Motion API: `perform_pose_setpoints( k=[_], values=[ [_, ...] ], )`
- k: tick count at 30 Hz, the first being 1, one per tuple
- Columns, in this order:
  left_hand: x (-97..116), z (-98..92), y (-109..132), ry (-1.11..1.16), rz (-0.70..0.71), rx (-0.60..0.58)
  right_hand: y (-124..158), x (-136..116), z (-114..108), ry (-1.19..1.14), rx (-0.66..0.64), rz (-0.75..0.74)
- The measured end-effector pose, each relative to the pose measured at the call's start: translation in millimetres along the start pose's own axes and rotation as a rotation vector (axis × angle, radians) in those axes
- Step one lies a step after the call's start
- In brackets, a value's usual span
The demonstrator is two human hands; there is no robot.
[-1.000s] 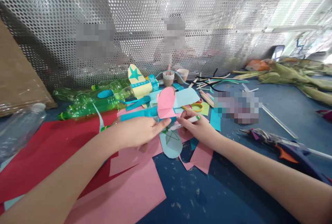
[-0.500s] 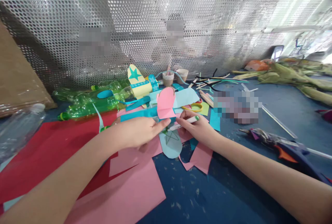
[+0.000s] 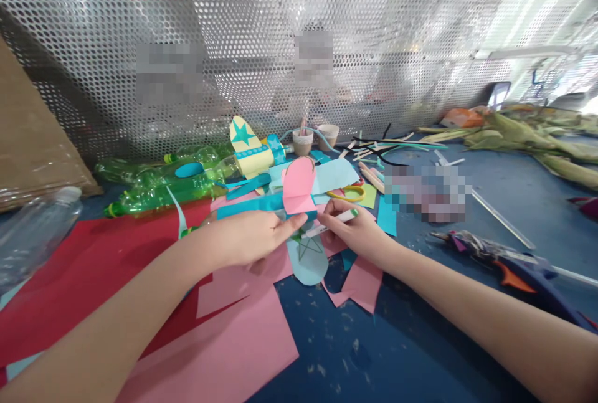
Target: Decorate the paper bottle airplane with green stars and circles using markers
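Note:
My right hand (image 3: 357,228) pinches a white marker with a green end (image 3: 339,221). Its tip meets a light blue rounded paper wing (image 3: 309,266), where a green star outline is drawn. My left hand (image 3: 255,235) is closed on the model plane (image 3: 299,188), its index finger pressed beside the wing's base. This model has a pink upright fin, a blue band and another light blue wing (image 3: 339,175) at the back. The left hand's lower fingers are mostly hidden.
Pink sheets (image 3: 219,341) and a red sheet (image 3: 93,272) lie at left. Green bottles (image 3: 159,194) and a yellow rocket-like model (image 3: 252,157) stand behind. Yellow-handled scissors (image 3: 350,193), sticks (image 3: 374,147), a glue gun (image 3: 514,272) and paper cups (image 3: 327,134) are also about.
The marker has shifted slightly at the wing's base, its tip moving a little down and left. My left hand stays in place.

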State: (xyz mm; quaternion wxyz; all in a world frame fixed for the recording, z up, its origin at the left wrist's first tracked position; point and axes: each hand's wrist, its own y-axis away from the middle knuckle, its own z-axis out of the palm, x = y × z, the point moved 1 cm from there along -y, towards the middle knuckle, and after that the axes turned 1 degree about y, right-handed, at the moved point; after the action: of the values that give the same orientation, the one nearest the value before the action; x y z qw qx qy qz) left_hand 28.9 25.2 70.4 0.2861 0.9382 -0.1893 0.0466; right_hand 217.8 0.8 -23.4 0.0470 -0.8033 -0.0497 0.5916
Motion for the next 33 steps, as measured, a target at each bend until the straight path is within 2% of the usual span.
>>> perform_pose_setpoints(
  k=[8, 14, 20, 33],
  values=[
    [-0.4, -0.3, -0.3, -0.001, 0.016, -0.001, -0.2, 0.3, 0.1, -0.006, -0.003, 0.005],
    [-0.3, -0.3, -0.1, -0.007, -0.028, -0.011, 0.1, -0.4, 0.1, -0.014, -0.001, 0.008],
    [-0.2, -0.5, -0.2, 0.0, -0.011, -0.008, 1.1, -2.2, 0.4, -0.04, -0.042, 0.005],
    [-2.7, 0.7, -1.5, -0.005, 0.042, 0.019, 0.8, -0.6, -0.7, -0.013, -0.019, 0.023]
  ],
)
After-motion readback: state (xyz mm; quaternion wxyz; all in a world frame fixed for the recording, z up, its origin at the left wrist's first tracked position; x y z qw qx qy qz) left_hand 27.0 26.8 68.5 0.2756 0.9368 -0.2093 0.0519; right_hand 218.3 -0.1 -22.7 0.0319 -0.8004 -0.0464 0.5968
